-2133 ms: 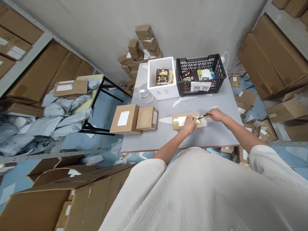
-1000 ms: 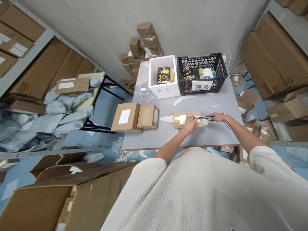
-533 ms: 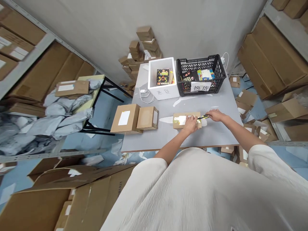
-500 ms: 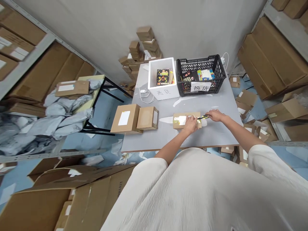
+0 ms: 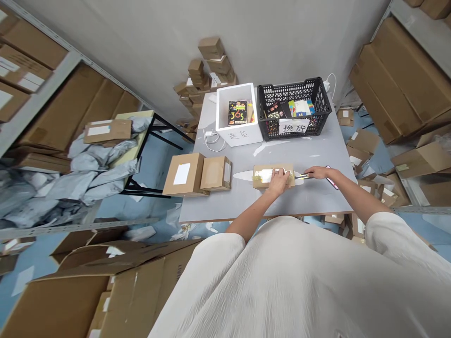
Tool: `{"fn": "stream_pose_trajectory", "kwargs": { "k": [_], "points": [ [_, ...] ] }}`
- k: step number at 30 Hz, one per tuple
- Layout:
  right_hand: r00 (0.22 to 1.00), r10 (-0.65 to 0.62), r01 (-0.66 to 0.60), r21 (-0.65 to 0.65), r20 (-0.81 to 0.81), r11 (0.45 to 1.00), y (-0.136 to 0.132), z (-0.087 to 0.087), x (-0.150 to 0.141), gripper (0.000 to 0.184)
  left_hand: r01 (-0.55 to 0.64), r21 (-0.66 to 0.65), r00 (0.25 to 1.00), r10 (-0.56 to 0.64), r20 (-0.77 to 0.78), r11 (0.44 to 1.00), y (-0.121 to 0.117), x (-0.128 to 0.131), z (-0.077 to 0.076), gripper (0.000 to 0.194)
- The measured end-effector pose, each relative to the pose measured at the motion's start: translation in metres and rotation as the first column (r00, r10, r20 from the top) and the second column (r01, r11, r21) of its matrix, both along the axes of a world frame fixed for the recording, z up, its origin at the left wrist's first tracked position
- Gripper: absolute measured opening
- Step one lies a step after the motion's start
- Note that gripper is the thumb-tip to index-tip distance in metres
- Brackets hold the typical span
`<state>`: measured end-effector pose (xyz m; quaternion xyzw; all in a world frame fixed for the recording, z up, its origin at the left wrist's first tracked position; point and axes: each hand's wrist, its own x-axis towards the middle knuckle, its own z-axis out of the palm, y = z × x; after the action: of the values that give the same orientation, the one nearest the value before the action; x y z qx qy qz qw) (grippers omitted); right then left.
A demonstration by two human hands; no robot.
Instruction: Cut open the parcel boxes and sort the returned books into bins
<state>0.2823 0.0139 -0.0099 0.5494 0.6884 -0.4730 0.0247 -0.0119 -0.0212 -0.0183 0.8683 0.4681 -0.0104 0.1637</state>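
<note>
A small cardboard box (image 5: 258,181) with a white label and shiny tape lies on the grey table in the head view. My left hand (image 5: 279,181) rests on top of its right half, fingers spread and pressed to the surface. To the right, my right hand (image 5: 316,172) is closed around a box cutter (image 5: 305,176), which points left with its tip at the box's right end. Whether the tip touches the cardboard is too small to tell. A phone (image 5: 332,180) lies partly hidden under my right wrist.
Two closed cartons (image 5: 183,174) stand at the table's left. Behind are a white foam bin (image 5: 241,136) and a black crate (image 5: 294,126) holding books. Grey parcels (image 5: 102,162) cover a side table; a large open carton (image 5: 141,291) is at lower left.
My right hand has drawn the box cutter to the right, from over the box's top to its right end. The phone now shows more. My left hand stays on the box.
</note>
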Motion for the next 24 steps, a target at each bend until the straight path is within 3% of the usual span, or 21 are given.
{"fn": "stream_pose_trajectory", "kwargs": {
  "k": [7,13,20,24],
  "points": [
    [0.984,-0.160,0.162,0.022,-0.073,0.987,-0.036,0.014,0.022,0.035,0.009,-0.023,0.994,-0.007,0.113,1.000,-0.001,-0.009,0.004,0.079],
    [0.953,-0.256,0.266,0.043,-0.160,0.963,-0.059,0.025,0.011,0.046,-0.114,-0.010,0.977,0.114,0.178,0.993,0.009,-0.015,0.012,0.055],
    [0.993,-0.113,0.122,0.362,-0.047,0.924,-0.077,0.022,-0.012,0.053,-0.151,0.003,0.980,0.150,0.132,0.988,0.023,-0.018,0.014,0.063],
    [0.992,-0.039,-0.017,0.430,0.121,0.903,-0.082,0.018,-0.015,0.055,-0.155,-0.042,0.984,0.158,0.083,0.987,0.024,-0.021,0.011,0.066]
  ]
}}
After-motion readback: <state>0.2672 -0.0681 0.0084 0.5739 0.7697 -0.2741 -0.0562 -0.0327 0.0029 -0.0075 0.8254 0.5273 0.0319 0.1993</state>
